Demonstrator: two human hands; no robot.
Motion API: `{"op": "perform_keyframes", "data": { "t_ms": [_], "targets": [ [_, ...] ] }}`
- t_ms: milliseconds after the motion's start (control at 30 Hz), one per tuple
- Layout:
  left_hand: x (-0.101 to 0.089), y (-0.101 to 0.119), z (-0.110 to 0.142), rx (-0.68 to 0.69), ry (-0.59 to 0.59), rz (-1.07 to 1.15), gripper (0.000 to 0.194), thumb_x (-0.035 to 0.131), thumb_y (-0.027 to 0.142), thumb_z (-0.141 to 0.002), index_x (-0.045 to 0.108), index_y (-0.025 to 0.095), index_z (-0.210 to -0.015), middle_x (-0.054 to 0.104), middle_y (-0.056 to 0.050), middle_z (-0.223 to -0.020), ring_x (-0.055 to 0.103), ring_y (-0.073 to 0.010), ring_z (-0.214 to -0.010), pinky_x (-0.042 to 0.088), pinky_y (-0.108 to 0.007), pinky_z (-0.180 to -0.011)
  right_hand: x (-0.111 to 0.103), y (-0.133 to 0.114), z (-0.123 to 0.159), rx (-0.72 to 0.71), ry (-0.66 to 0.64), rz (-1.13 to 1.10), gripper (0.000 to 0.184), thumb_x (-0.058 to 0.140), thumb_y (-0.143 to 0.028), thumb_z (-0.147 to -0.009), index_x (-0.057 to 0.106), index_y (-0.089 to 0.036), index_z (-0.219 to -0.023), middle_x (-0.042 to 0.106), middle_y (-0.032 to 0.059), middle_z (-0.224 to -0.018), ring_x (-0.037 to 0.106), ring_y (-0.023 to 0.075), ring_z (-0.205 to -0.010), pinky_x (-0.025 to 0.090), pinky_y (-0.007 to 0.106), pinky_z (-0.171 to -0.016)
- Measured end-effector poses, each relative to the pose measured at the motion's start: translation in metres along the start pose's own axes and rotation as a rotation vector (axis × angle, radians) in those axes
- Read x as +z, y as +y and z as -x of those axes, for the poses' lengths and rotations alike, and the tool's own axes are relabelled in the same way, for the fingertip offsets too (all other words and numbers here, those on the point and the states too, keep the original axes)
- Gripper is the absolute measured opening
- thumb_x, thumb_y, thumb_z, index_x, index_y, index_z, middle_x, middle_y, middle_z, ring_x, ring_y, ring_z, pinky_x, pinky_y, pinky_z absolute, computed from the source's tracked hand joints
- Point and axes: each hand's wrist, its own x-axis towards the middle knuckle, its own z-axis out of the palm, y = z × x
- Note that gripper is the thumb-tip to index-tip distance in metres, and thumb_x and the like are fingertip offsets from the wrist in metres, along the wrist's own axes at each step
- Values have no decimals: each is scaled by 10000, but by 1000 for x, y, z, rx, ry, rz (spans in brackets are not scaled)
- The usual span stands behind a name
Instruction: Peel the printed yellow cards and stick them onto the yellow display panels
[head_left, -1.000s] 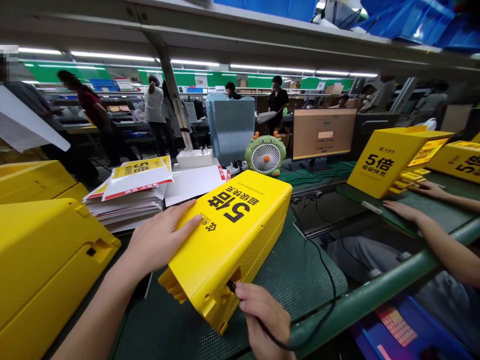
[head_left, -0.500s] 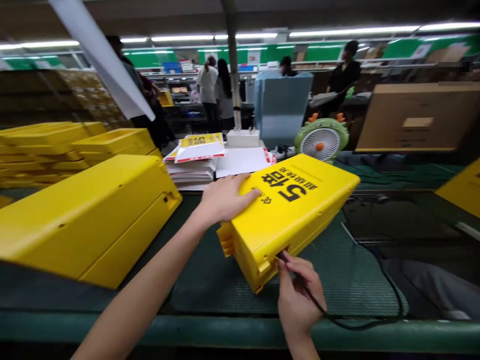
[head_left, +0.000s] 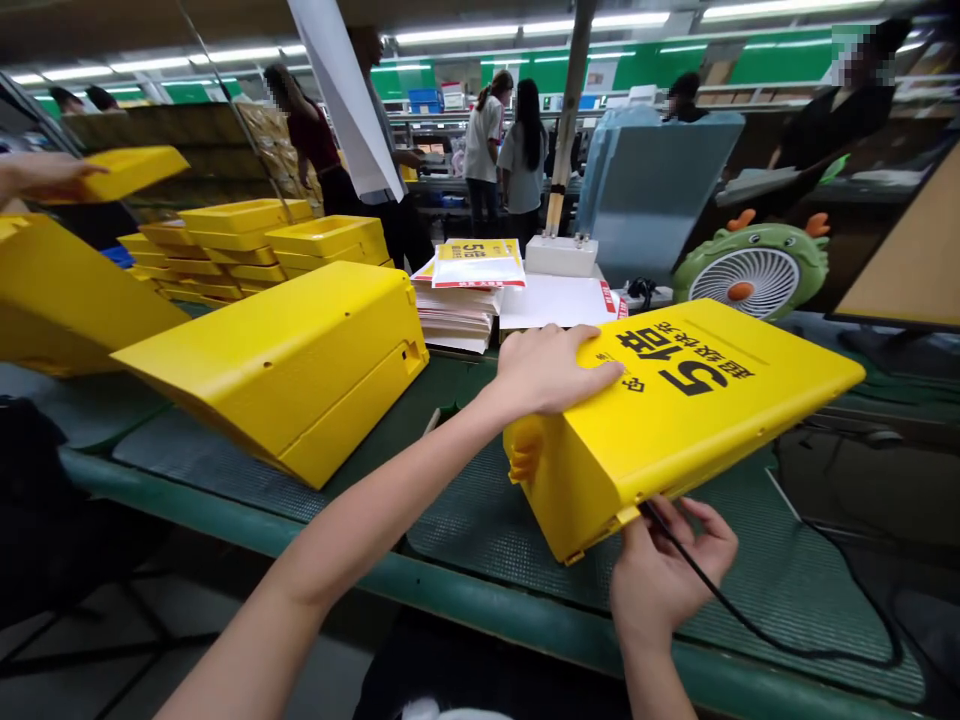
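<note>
A yellow plastic case (head_left: pixel 660 430) with black "5" lettering on its top face is tilted above the green belt. My left hand (head_left: pixel 551 370) grips its near left top edge, thumb lying on the face. Under the lower front edge, my right hand (head_left: pixel 671 570) has its curled fingers around the end of a black cable (head_left: pixel 720 595), where it meets the case. The case's edge hides the plug end and some fingertips. From there the cable loops right over the belt. A second yellow case (head_left: pixel 277 360) lies to the left of my left arm.
Yellow frames (head_left: pixel 247 220) are stacked behind, left. Another person's hand (head_left: pixel 52 170) holds one at far left, above another yellow case (head_left: pixel 67 300). Printed sheets (head_left: pixel 461 315), a white power box (head_left: pixel 562 255) and a green fan (head_left: pixel 750 270) stand behind the belt (head_left: pixel 480 530). People stand farther back.
The view has swung left, so things appear farther right. The right fingers have shifted from a tight pinch on the cable at the case's opening to a looser curl beneath its edge.
</note>
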Motion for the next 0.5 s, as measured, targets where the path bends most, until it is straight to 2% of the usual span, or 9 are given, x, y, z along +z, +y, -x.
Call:
{"op": "perform_keyframes", "data": {
  "t_ms": [67, 133, 200, 233, 300, 367, 400, 467, 500],
  "targets": [
    [-3, -9, 0, 0, 41, 183, 611, 501, 623, -799, 565, 229, -1261, 571, -101, -1279, 434, -383, -1220, 201, -576, -1071, -7, -2, 11, 79, -1, 10, 511, 759, -188, -739, 449, -201, -1146, 646, 61, -990, 653, 138, -859, 531, 227, -755],
    [1, -28, 0, 2, 95, 428, 613, 413, 652, -841, 532, 245, -1283, 551, -78, -1311, 448, -342, -1231, 240, -514, -1089, -10, 2, 33, 99, 15, 68, 576, 733, -280, -769, 419, -194, -1244, 526, 149, -1284, 591, 205, -1089, 502, 341, -907],
    [15, -55, 2, -20, 139, 703, 696, 262, 690, -859, 463, 208, -1320, 516, -93, -1346, 490, -296, -1205, 347, -436, -1055, -6, 11, 60, 101, -26, 182, 636, 608, -385, -858, 333, -155, -1383, 329, 201, -1470, 355, 302, -1346, 305, 532, -1094],
    [25, -68, 3, -59, 141, 825, 773, 180, 731, -845, 458, 176, -1306, 520, -126, -1332, 505, -303, -1189, 390, -437, -1023, -2, 16, 71, 114, -64, 245, 669, 532, -429, -892, 276, -133, -1435, 285, 210, -1494, 277, 345, -1382, 236, 602, -1103],
    [48, -89, 8, -175, 55, 1013, 823, 237, 790, -805, 533, 126, -1191, 598, -194, -1189, 571, -356, -1081, 464, -485, -918, 9, 24, 82, 167, -159, 433, 725, 370, -486, -939, 109, -99, -1494, 211, 231, -1519, 221, 404, -1392, 242, 661, -1067],
    [66, -94, 17, -250, -41, 1156, 803, 264, 793, -808, 564, 130, -1147, 629, -195, -1129, 579, -379, -1067, 461, -518, -915, 13, 19, 70, 198, -189, 588, 758, 279, -511, -949, 9, -60, -1496, 257, 272, -1485, 356, 431, -1321, 380, 626, -983],
    [71, -88, 23, -258, -80, 1219, 783, 262, 777, -828, 556, 140, -1175, 628, -177, -1151, 566, -371, -1100, 440, -515, -954, 12, 10, 53, 205, -170, 648, 764, 264, -520, -947, 14, -47, -1494, 338, 291, -1435, 462, 434, -1238, 447, 591, -913],
    [75, -62, 38, -227, -173, 1332, 778, 214, 754, -859, 519, 161, -1259, 609, -143, -1215, 534, -346, -1168, 392, -499, -1025, 0, -20, 0, 214, -118, 796, 733, 227, -547, -946, 123, -70, -1492, 542, 273, -1252, 625, 413, -997, 511, 522, -746],
    [76, -42, 46, -191, -231, 1395, 786, 198, 751, -865, 484, 170, -1310, 585, -133, -1264, 509, -338, -1205, 371, -492, -1049, -7, -39, -34, 220, -84, 903, 715, 213, -587, -936, 212, -124, -1481, 618, 240, -1135, 656, 409, -864, 503, 501, -661]
  ]
}}
